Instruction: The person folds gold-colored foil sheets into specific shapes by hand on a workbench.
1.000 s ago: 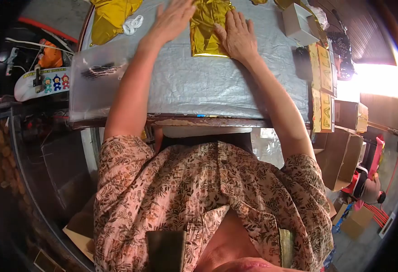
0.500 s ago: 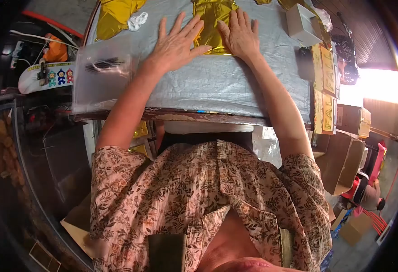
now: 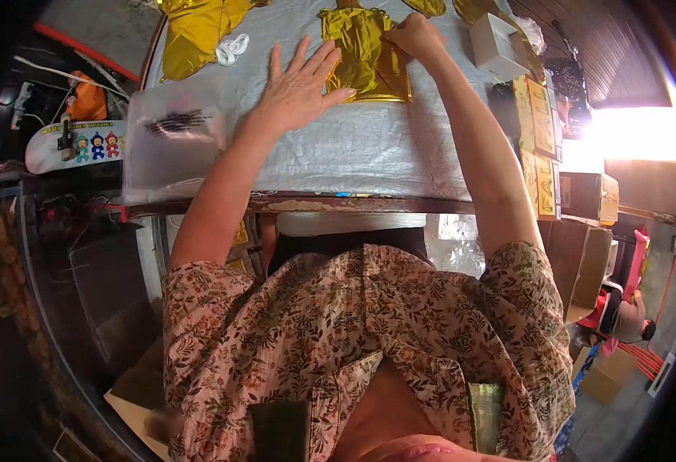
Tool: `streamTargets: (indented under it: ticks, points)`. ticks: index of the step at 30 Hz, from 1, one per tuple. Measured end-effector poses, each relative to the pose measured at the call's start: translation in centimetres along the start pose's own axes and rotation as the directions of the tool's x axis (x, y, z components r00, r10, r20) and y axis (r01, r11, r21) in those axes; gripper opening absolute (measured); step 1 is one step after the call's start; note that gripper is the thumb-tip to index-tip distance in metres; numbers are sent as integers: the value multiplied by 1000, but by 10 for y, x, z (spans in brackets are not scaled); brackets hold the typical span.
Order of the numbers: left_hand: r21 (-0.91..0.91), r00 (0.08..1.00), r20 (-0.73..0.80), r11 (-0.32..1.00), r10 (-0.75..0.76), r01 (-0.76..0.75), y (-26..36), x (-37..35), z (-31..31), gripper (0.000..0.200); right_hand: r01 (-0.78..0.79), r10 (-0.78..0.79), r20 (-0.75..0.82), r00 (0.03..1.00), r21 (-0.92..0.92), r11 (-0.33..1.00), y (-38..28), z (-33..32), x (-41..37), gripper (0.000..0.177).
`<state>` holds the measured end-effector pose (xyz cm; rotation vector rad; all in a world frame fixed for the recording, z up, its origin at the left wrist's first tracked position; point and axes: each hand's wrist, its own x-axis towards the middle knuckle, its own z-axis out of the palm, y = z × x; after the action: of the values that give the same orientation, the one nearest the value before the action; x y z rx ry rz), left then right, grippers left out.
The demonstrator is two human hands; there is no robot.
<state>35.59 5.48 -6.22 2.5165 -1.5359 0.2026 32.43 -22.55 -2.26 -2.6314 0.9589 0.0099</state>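
Note:
A flat gold foil balloon (image 3: 365, 54) lies on the grey-covered table (image 3: 353, 146). My left hand (image 3: 298, 81) rests flat on the table with fingers spread, fingertips touching the foil's left edge. My right hand (image 3: 415, 36) is curled at the foil's upper right edge and pinches it there.
Another gold foil piece (image 3: 195, 31) and a white coiled ribbon (image 3: 230, 48) lie at the far left. A clear plastic bag (image 3: 172, 131) covers the table's left end. A small white box (image 3: 496, 46) and yellow printed packs (image 3: 538, 131) line the right edge. Cardboard boxes (image 3: 584, 254) stand on the floor.
My right hand has lifted from lying flat on the foil and moved up to pinch its upper right edge. The left hand has stayed spread beside the foil.

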Motion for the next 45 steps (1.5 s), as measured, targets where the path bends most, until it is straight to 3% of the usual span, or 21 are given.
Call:
streamTargets:
  ticks: [4, 6, 7, 10, 12, 16, 18, 20, 22, 24, 26, 27, 28, 30, 31, 32, 34, 35, 37, 40, 45]
  points:
    - [22, 991, 120, 998, -54, 52, 8, 1, -16, 86, -21, 19, 19, 1000, 102, 995, 10, 9, 23, 48]
    - [5, 993, 104, 999, -54, 54, 6, 0, -10, 86, 37, -51, 21, 999, 429, 903, 9, 2, 10, 35]
    - [-11, 994, 94, 998, -53, 54, 5, 0, -7, 87, 40, -54, 21, 998, 425, 904, 8, -5, 3, 35]
    - [-29, 993, 103, 998, -51, 54, 6, -1, -10, 87, -32, -51, 133, 990, 556, 831, 6, -23, -7, 31]
    - [-31, 992, 110, 998, -57, 61, 7, -1, -12, 87, -172, -109, 332, 937, 709, 684, 23, -14, 14, 32]
    - [-43, 990, 126, 997, -65, 70, 6, -1, -13, 90, -173, -66, 303, 951, 694, 699, 25, -14, 13, 35]
    - [-98, 993, 92, 992, -70, 79, 5, 1, -14, 93, -207, -162, 287, 944, 899, 386, 33, 2, 25, 21]
    - [-153, 995, 56, 984, -79, 87, 1, 8, -15, 98, -153, -214, 258, 942, 899, 410, 33, -18, 13, 19]
    - [-602, 903, -386, 793, -189, -91, -8, 23, -15, 116, -96, -264, 227, 938, 898, 430, 24, -47, -15, 18]
    - [-655, 888, -339, 755, -311, 14, -15, 37, -23, 130, 77, -355, 78, 932, 912, 403, 17, -68, -38, 18]
    - [-960, 921, -82, 279, -380, 30, -25, 57, -23, 137, 171, -419, -1, 908, 914, 369, 17, -79, -50, 19]
    - [-964, 924, -91, 264, -371, 11, -23, 61, -29, 115, 259, -478, -75, 875, 908, 330, 17, -85, -57, 20]
    - [-964, 925, -96, 267, -367, 6, -24, 65, -36, 115, 264, -477, -82, 875, 907, 328, 17, -90, -66, 20]
    - [-983, 986, 25, 175, -167, 54, -18, 67, -67, 78, 494, -439, -296, 848, 741, 455, 7, -101, -94, 21]
    - [-940, 955, -202, 317, -218, -126, -20, 72, -54, 38, 492, -431, -301, 851, 743, 454, 11, -100, -101, 21]
    - [-941, 958, -195, 316, -210, -122, -17, 71, -58, 38, 576, -447, -386, 807, 684, 448, 16, -97, -108, 20]
    - [-664, 827, -558, 636, -70, -393, -15, 66, -66, 28, 729, -554, -504, 663, 603, 324, 32, -81, -110, 18]
    - [-454, 795, -569, 727, 209, -516, -20, 61, -80, 28, 802, -635, -506, 585, 478, 358, 37, -79, -117, 18]
    - [-432, 828, -524, 776, 199, -460, -12, 37, -72, 31, 861, -727, -465, 505, 325, 390, 45, -68, -136, 18]
    - [-368, 883, -433, 859, 179, -355, -4, 4, -50, 40, 788, -724, -359, 589, 454, 416, 70, -25, -148, 14]
    - [-347, 935, -338, 910, 101, -224, 8, -34, -47, 41, 767, -741, -280, 610, 446, 462, 79, -8, -166, 13]
